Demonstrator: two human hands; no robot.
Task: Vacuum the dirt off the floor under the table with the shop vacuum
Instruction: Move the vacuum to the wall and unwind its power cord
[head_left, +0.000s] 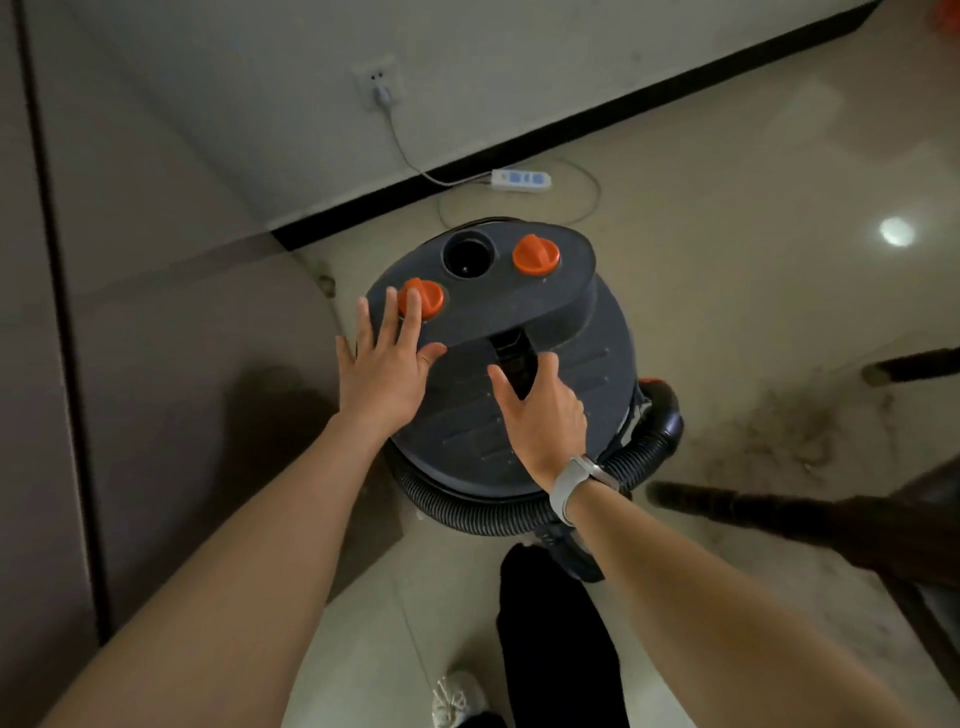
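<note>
While both hands hover spread and empty over the shop vacuum (498, 364), left hand (387, 364) touching the orange knob (422, 299) at nine o'clock, right hand (545, 415) by the carry handle (511, 358), grip squarely before shifting toward dirt (784, 431) at three o'clock

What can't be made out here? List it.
Head view only:
- Vacuum plug: its cord is not visible; whether it feeds the power strip cannot be told.
- Table: only dark legs show; the top is cut off at the right edge.
- Hose nozzle end: hidden behind the right arm and leg.
- Left hand on the orange knob: pressing or hovering, unclear.
</note>
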